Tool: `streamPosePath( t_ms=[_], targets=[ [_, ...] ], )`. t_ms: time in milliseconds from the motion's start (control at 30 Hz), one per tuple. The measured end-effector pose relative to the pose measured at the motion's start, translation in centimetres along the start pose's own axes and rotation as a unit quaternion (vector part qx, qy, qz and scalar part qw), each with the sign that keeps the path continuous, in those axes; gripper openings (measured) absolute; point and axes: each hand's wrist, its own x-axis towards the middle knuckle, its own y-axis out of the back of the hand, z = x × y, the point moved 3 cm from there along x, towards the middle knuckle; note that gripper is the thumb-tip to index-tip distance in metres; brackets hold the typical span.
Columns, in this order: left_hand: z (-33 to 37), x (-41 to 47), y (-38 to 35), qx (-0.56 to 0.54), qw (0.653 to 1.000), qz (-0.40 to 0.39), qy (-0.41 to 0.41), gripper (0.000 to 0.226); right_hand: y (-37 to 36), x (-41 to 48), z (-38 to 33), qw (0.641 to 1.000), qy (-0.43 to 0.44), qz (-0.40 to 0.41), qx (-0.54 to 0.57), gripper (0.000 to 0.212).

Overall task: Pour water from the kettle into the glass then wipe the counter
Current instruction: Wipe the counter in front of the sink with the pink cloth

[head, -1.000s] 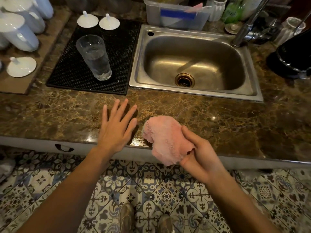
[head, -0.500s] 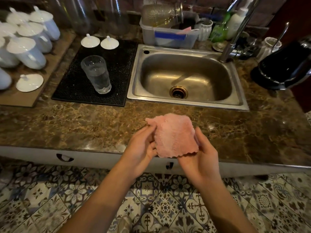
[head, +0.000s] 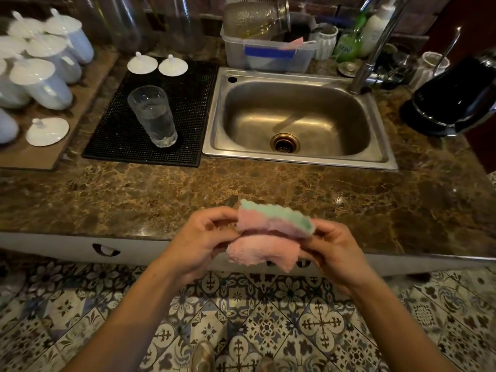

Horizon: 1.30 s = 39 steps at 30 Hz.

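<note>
A pink cloth with a green edge (head: 271,232) is folded over between both hands above the front edge of the brown marble counter (head: 134,200). My left hand (head: 204,237) pinches its left end and my right hand (head: 335,251) pinches its right end. A tall clear glass (head: 153,116) holding water stands upright on a black mat (head: 128,130) left of the sink. The black kettle (head: 456,103) sits on its base at the counter's far right, partly cut off by the frame.
A steel sink (head: 300,157) with a tap (head: 375,47) fills the centre back. White lidded cups (head: 43,73) and loose lids (head: 47,131) stand at left. A plastic tub (head: 268,55), bottles and jars line the back wall. Patterned floor tiles lie below.
My left hand left the counter and took hold of the cloth. Both hands first spread it flat, then folded it over so the green edge shows. The view tilted upward.
</note>
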Motion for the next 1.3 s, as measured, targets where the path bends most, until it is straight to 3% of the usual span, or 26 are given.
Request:
streamPosePath(
  t_ms=[67, 133, 200, 267, 367, 433, 500, 567, 600, 667, 733, 800, 833, 933, 1000, 1067, 1167, 1300],
  targets=[
    [0.2, 0.0, 0.2, -0.006, 1.000, 0.003, 0.008, 0.026, -0.3, 0.3, -0.6, 0.998, 0.044, 0.011, -0.038, 0.009],
    [0.1, 0.2, 0.1, -0.030, 0.999, -0.013, 0.037, 0.028, -0.2, 0.6, -0.5, 0.996, 0.053, 0.019, -0.074, 0.040],
    [-0.1, 0.2, 0.1, -0.053, 0.996, -0.025, 0.060, 0.023, -0.2, 0.7, -0.6, 0.997, 0.044, 0.002, -0.066, 0.044],
    [-0.4, 0.0, 0.4, -0.028, 0.998, -0.020, 0.052, 0.014, -0.1, 1.0, -0.3, 0.997, 0.052, -0.009, -0.059, 0.034],
    [-1.1, 0.0, 1.0, 0.024, 0.999, 0.006, 0.020, 0.021, -0.2, 0.8, 0.0, 0.994, 0.076, -0.019, -0.077, 0.011],
    [-1.4, 0.0, 1.3, 0.057, 0.998, 0.005, -0.009, 0.028, -0.5, 0.7, 0.3, 0.995, 0.060, -0.012, -0.084, 0.025],
    [-1.4, 0.2, 1.1, 0.123, 0.991, -0.009, -0.044, 0.035, -0.8, 1.0, 0.7, 0.995, 0.003, -0.036, -0.093, 0.054],
    [-1.0, 0.3, 0.6, 0.184, 0.980, -0.034, -0.070, 0.035, -1.3, 1.4, 0.5, 0.976, -0.039, -0.085, -0.199, 0.077],
    [-0.8, 0.5, 0.5, 0.211, 0.973, -0.045, -0.081, 0.034, -1.7, 1.8, 0.4, 0.956, -0.047, -0.109, -0.268, 0.078],
    [-0.2, 1.0, 0.2, 0.255, 0.961, -0.061, -0.091, 0.031, -2.7, 2.5, 0.0, 0.917, -0.041, -0.147, -0.370, 0.062],
    [0.4, 1.5, -0.3, 0.284, 0.952, -0.057, -0.097, 0.025, -3.7, 3.2, -0.7, 0.901, -0.035, -0.164, -0.401, 0.034],
    [0.8, 2.3, -0.2, 0.303, 0.947, -0.010, -0.109, 0.024, -3.5, 4.4, -1.4, 0.894, -0.032, -0.121, -0.430, 0.019],
    [0.9, 2.9, 0.5, 0.340, 0.931, 0.038, -0.130, 0.028, -2.8, 5.2, -2.0, 0.886, -0.019, -0.074, -0.457, 0.017],
    [0.7, 4.9, 5.0, 0.506, 0.826, 0.172, -0.178, 0.046, 0.8, 7.5, -4.1, 0.855, 0.033, 0.128, -0.502, 0.022],
    [-0.4, 6.5, 8.9, 0.605, 0.759, 0.204, -0.126, 0.058, 4.1, 8.5, -5.4, 0.840, 0.061, 0.254, -0.476, 0.021],
    [-1.9, 7.4, 11.7, 0.666, 0.714, 0.209, -0.049, 0.060, 7.1, 9.2, -6.5, 0.803, 0.086, 0.344, -0.479, 0.020],
    [-3.4, 7.7, 13.1, 0.709, 0.679, 0.190, -0.017, 0.061, 9.8, 10.5, -6.2, 0.745, 0.085, 0.384, -0.539, 0.024],
    [-4.0, 7.9, 13.4, 0.721, 0.663, 0.199, -0.017, 0.060, 8.1, 13.4, -2.8, 0.730, 0.015, 0.315, -0.606, 0.029]
  ],
)
